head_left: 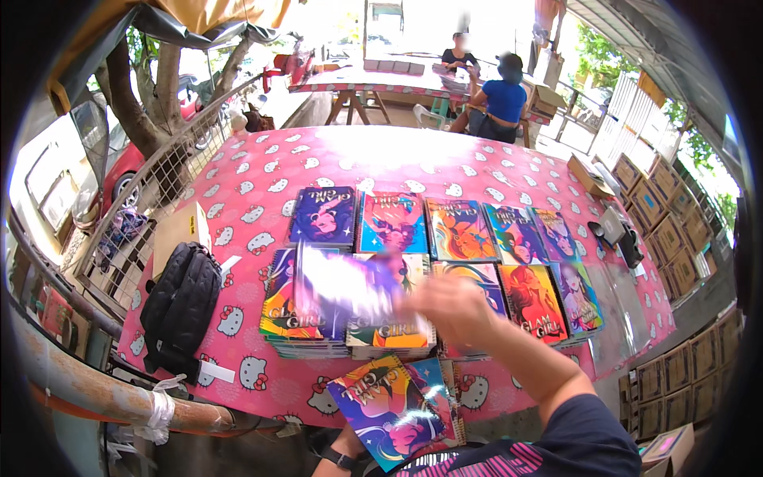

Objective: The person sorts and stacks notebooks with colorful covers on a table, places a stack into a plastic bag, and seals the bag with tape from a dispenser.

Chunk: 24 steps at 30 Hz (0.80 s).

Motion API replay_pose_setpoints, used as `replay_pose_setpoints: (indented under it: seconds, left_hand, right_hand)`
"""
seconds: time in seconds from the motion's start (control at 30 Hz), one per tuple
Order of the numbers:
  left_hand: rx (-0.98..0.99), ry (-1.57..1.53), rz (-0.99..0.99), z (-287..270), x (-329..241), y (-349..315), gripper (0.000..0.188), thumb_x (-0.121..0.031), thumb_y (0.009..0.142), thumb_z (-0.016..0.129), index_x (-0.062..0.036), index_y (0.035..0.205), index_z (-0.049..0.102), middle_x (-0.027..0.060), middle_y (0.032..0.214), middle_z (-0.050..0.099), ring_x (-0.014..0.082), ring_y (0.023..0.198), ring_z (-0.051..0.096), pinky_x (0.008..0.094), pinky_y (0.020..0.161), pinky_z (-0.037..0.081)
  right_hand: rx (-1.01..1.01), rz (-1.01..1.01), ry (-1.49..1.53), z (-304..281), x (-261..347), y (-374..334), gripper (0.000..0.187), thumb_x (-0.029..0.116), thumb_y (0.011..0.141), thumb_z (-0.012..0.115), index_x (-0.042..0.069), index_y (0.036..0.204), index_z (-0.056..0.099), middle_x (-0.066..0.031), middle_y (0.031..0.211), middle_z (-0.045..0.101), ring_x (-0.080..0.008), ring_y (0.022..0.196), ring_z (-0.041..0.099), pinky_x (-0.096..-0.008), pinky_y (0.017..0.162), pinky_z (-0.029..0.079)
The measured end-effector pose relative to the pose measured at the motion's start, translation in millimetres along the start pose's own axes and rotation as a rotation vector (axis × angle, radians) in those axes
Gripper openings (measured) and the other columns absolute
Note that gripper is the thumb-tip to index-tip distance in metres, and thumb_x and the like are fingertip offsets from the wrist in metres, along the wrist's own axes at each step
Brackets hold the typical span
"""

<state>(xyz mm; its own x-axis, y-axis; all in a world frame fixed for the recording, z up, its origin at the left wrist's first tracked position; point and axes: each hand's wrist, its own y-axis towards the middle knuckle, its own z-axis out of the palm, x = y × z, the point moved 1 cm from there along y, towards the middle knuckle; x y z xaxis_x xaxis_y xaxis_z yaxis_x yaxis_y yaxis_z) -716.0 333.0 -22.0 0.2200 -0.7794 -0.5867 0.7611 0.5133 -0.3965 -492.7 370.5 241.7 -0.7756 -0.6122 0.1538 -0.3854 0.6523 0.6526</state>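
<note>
Spiral-bound notebooks lie in two rows across the middle of a table, its pink cover printed with white cat heads, in an open-sided area.

Left to right: a red car stands beyond a mesh fence. A carton and a black backpack rest along the table's left edge. The left hand is at the near edge, against the left side of a fanned batch of notebooks; its fingers are hidden, so its grip cannot be told. The right hand, above the front row, pinches a motion-blurred notebook over that row's left part. Past the far edge, two people are at a second table. Clear plastic lies near the right edge; stacked cartons stand beyond it.

Count: ten notebook positions, five per row; those at the front left are visibly stacked, while back-row depth cannot be judged. Fanned batch: at least two. Blurred notebook: one. Backpack: one.
</note>
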Motion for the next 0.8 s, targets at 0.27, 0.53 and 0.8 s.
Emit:
replay_pose_setpoints:
  seconds: [0.27, 0.53, 0.8]
  left_hand:
    - [0.109, 0.086, 0.041, 24.5, -14.8, -26.1, 0.059, -0.047, 0.095, 0.038, -0.004, 0.136, 0.036, 0.0123, 0.13, 0.049, 0.0256, 0.117, 0.05, 0.0383, 0.101, 0.04]
    - [0.217, -0.217, -0.006, 29.2, -1.9, -18.7, 0.057, -0.046, 0.095, 0.037, -0.0048, 0.135, 0.037, 0.0151, 0.131, 0.047, 0.0275, 0.116, 0.05, 0.0434, 0.101, 0.04]
    - [-0.167, 0.091, -0.164, 17.2, 20.0, -34.9, 0.046, -0.02, 0.08, 0.062, -0.0017, 0.121, 0.052, 0.011, 0.114, 0.061, 0.0251, 0.103, 0.06, 0.0405, 0.094, 0.047]
  right_hand:
    - [0.242, 0.664, 0.182, 74.0, 83.7, -180.0, 0.045, 0.027, 0.069, 0.079, 0.005, 0.104, 0.061, -0.0118, 0.093, 0.061, -0.033, 0.089, 0.058, -0.0393, 0.084, 0.045]
    - [0.225, 1.354, 0.429, 79.3, 96.2, -194.2, 0.061, 0.018, 0.069, 0.078, 0.003, 0.121, 0.049, -0.0141, 0.089, 0.062, -0.0271, 0.083, 0.06, -0.037, 0.075, 0.047]
    - [-0.155, 1.42, 0.803, 94.5, 87.0, -269.4, 0.092, 0.042, 0.062, 0.081, -0.002, 0.13, 0.038, -0.0227, 0.131, 0.041, -0.035, 0.122, 0.04, -0.0402, 0.102, 0.033]
